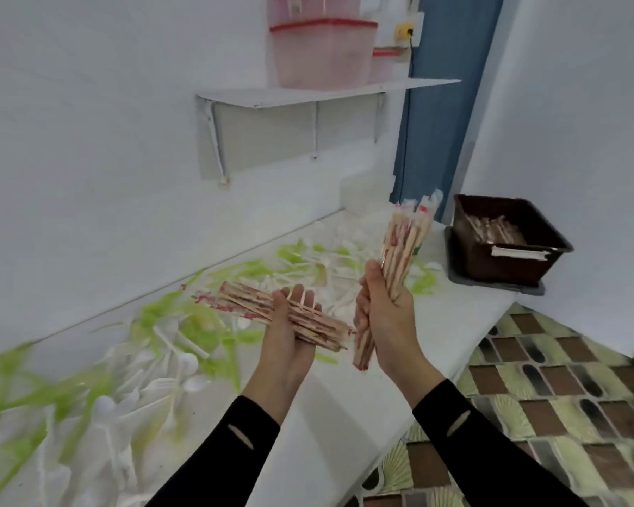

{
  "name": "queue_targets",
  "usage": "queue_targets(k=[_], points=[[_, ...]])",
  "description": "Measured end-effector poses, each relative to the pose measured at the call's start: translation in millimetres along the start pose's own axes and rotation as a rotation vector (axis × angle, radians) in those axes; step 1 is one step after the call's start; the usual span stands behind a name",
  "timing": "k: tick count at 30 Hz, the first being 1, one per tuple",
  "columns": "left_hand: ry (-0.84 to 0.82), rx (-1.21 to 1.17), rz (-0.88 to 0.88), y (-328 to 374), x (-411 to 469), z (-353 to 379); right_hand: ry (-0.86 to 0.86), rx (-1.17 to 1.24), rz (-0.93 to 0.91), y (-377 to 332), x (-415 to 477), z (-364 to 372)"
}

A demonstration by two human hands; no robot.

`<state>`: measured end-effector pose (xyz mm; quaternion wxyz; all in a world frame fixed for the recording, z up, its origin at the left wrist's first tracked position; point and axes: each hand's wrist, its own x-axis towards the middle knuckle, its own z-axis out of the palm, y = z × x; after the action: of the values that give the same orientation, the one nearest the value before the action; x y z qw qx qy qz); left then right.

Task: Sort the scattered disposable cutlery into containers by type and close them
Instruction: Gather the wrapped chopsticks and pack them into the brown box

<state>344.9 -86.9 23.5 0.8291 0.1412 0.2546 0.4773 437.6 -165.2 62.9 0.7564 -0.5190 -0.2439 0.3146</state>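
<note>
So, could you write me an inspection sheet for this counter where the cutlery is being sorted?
Surface: white counter, against a white wall.
Job's things: flat chopstick bundle; upright chopstick bundle; brown box at the counter's right end, with chopsticks already inside; pink tubs with red lids on a shelf.
Clutter: green and white plastic cutlery scattered over the counter.
Hands: left hand palm up, holds the flat bundle under its thumb; right hand grips the upright bundle.
Cables: one dark cable at a yellow wall fitting.
Surroundings: blue door frame; patterned tile floor.
</note>
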Motion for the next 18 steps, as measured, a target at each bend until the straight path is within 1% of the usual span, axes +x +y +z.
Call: queue_targets(k=[3,5,9,14,18], points=[[-0.086,-0.011,-0.031,-16,23,23,0.129,0.0,0.015,0,16,-35],[-0.11,0.0,-0.063,-33,32,39,0.183,-0.027,0.012,2,23,-51],[-0.162,0.05,-0.172,-80,41,71,0.28,-0.15,-0.045,4,47,-73],[-0.215,0.111,-0.345,-134,66,107,0.349,-0.254,-0.061,-8,90,-113],[-0.239,0.149,-0.375,-171,91,143,0.326,-0.27,-0.025,-26,127,-151]])
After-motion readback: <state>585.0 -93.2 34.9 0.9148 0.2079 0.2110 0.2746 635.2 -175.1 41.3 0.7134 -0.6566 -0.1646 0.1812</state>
